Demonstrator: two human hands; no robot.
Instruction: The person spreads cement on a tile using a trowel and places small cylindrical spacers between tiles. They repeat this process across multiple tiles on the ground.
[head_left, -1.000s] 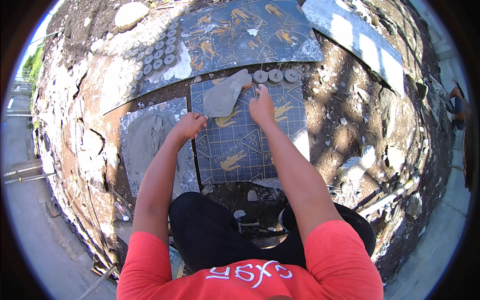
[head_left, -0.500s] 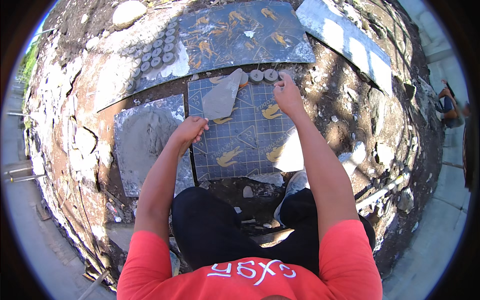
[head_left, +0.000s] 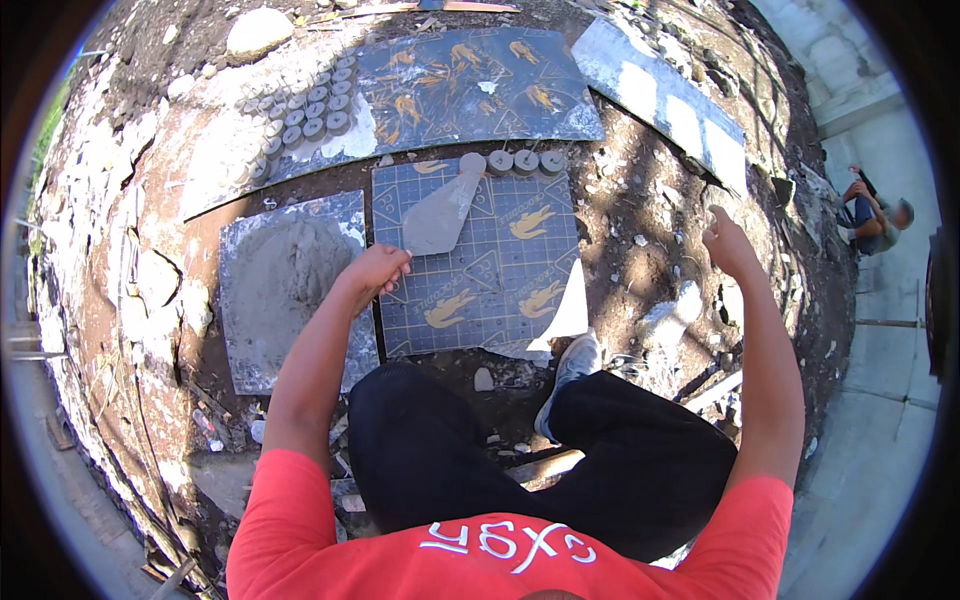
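Observation:
My left hand point(head_left: 378, 269) is closed around the near end of a trowel point(head_left: 437, 222), whose broad blade is coated in grey mortar. The blade's narrow tip touches or overlaps a round grey lump point(head_left: 472, 163) at the far edge of a dark gridded board point(head_left: 480, 280). Right of that lump stand three short mortar cylinders point(head_left: 525, 162) in a row, with thin wires sticking up from them. Away to the right, over rubble, my right hand point(head_left: 730, 240) has its fingers bent together; whatever they hold, if anything, is too small to make out.
A mound of wet mortar point(head_left: 290, 262) sits on a board at the left. Beyond is a long dark panel point(head_left: 480, 85) with many finished cylinders point(head_left: 315, 110) at its left. Another panel point(head_left: 665, 95) lies far right. A person point(head_left: 878, 215) sits by the wall.
My right hand has left the row of cylinders and swung right, over the rubble. The left hand keeps the trowel nearly in place. My right knee has shifted outward.

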